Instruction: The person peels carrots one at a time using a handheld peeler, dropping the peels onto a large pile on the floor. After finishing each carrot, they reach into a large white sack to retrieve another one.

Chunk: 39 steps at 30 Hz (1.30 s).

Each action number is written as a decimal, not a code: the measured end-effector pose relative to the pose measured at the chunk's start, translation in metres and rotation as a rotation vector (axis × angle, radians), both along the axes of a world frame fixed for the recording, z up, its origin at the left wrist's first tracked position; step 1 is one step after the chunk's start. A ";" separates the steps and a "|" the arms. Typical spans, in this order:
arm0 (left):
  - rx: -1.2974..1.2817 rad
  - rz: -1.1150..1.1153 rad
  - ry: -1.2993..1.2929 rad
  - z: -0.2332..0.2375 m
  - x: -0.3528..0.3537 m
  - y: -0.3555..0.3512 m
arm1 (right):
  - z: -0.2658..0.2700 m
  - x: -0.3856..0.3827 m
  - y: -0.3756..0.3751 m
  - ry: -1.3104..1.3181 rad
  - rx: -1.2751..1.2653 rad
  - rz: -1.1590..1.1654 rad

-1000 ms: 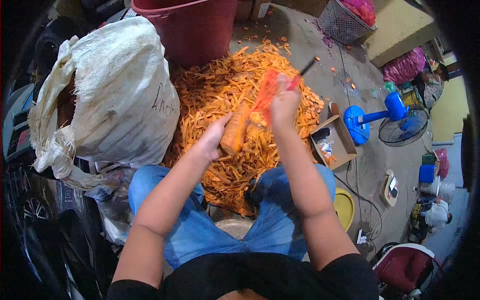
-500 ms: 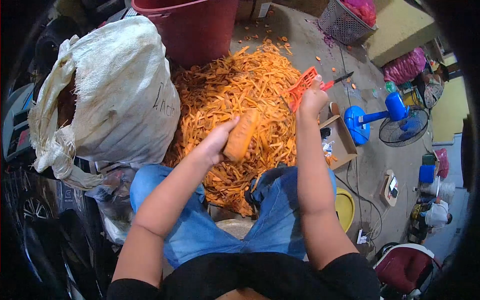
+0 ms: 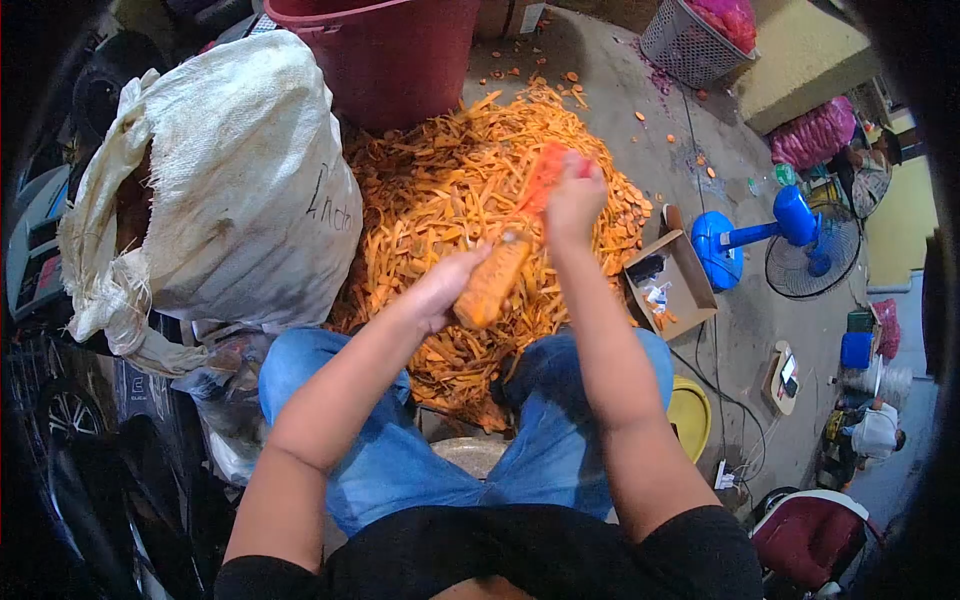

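Note:
A thick, short orange carrot (image 3: 494, 285) is gripped in my left hand (image 3: 443, 285), slanting up to the right with its darker end near the top. My right hand (image 3: 575, 208) is closed on a red plastic peeler (image 3: 543, 178), blurred by motion, just above and to the right of the carrot. The peeler's blade cannot be made out. Below both hands lies a large heap of orange peelings (image 3: 430, 215), spread between my knees and beyond.
A white woven sack (image 3: 245, 180) stands on the left, near a dark red tub (image 3: 385, 70). To the right are a cardboard box (image 3: 685, 275), a blue fan (image 3: 720, 245) and a yellow-green lid (image 3: 690, 420). Behind sits a grey basket (image 3: 690, 50). A person (image 3: 872, 430) is at far right.
My right hand has swung left and down with the peeler, from beyond the heap's right side to near the carrot. The carrot has shifted slightly right in my left hand.

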<state>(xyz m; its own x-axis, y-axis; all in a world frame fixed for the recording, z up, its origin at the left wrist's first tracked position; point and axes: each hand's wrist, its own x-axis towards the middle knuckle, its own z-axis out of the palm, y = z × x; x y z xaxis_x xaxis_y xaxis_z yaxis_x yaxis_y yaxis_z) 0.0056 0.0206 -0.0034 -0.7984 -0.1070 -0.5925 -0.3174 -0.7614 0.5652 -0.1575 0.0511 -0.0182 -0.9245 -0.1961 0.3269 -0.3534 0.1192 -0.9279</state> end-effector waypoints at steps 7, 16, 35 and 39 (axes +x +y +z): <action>0.144 0.133 0.039 0.000 -0.001 -0.012 | 0.013 -0.019 0.015 -0.434 -0.190 0.075; 0.027 0.237 0.000 -0.002 -0.009 -0.009 | 0.008 0.048 0.001 -0.109 0.103 0.247; -0.064 0.160 -0.025 -0.012 -0.007 -0.005 | 0.011 0.047 0.003 -0.129 0.095 0.174; -0.063 -0.108 0.069 -0.001 0.006 0.004 | -0.012 -0.035 0.013 -0.142 -0.002 -0.150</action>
